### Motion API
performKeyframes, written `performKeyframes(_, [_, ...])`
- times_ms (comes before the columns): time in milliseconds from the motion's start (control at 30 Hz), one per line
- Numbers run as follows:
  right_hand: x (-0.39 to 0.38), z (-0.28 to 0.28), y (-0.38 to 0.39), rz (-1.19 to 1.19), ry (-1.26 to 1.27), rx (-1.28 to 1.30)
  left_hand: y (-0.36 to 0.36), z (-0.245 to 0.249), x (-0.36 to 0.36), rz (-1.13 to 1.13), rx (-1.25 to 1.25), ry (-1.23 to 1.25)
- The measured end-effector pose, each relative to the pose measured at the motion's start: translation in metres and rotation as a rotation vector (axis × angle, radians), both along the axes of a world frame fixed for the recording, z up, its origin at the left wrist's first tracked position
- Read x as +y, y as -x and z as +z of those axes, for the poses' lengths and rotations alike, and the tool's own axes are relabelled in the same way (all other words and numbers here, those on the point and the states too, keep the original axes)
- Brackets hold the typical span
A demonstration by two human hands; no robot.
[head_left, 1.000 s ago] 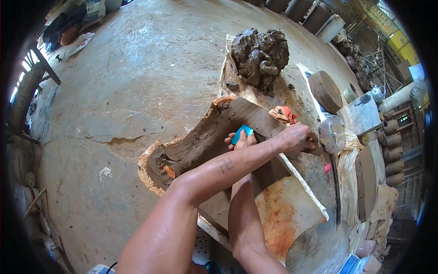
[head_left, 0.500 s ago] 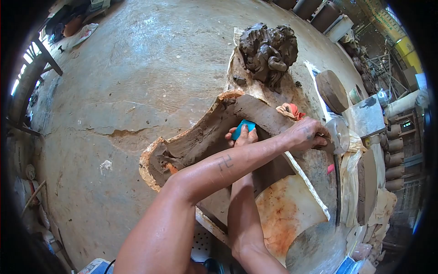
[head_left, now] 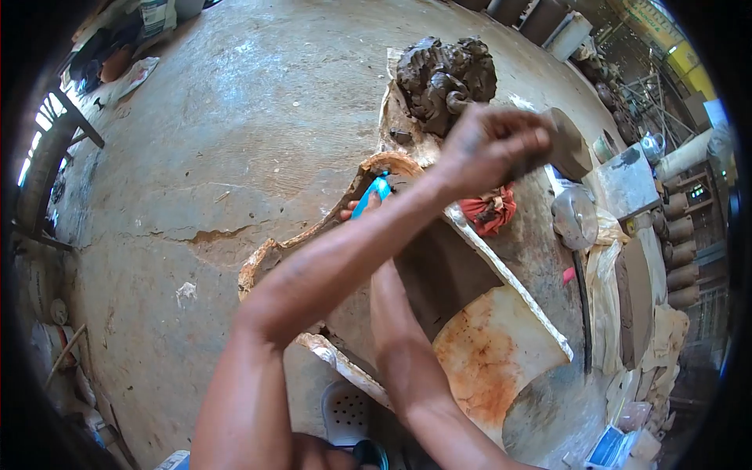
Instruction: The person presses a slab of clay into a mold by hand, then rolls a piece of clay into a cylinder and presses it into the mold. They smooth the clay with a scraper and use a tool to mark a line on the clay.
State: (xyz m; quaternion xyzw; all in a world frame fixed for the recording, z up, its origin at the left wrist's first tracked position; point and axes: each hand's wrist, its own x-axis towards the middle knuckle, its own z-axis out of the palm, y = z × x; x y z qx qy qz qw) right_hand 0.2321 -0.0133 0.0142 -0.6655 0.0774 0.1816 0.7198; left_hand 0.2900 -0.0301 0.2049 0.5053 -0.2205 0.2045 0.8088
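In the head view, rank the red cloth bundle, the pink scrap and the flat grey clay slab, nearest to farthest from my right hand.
From the right hand:
1. Red cloth bundle, just to its right.
2. Pink scrap, farther right.
3. Flat grey clay slab, farthest right.

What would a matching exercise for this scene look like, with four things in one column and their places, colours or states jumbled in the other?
Things:
1. Flat tool
2. Bunched cloth
3. Clay heap
4. Shoe

Descriptions:
A. Dark and lumpy
B. Pale, dotted with holes
C. Held in the right hand
D. Red, lying on the floor

Right pairs: 1-C, 2-D, 3-A, 4-B
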Motion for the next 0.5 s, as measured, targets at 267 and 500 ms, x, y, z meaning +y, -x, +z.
performKeyframes(267, [-0.215,0.024,0.024,0.794,0.882,-0.471,0.045,0.103,0.037,-0.169,-0.195,0.390])
performKeyframes(500, [-0.248,0.107,0.058,0.408,0.252,-0.753,0.084,0.137,-0.047,-0.077,-0.168,0.354])
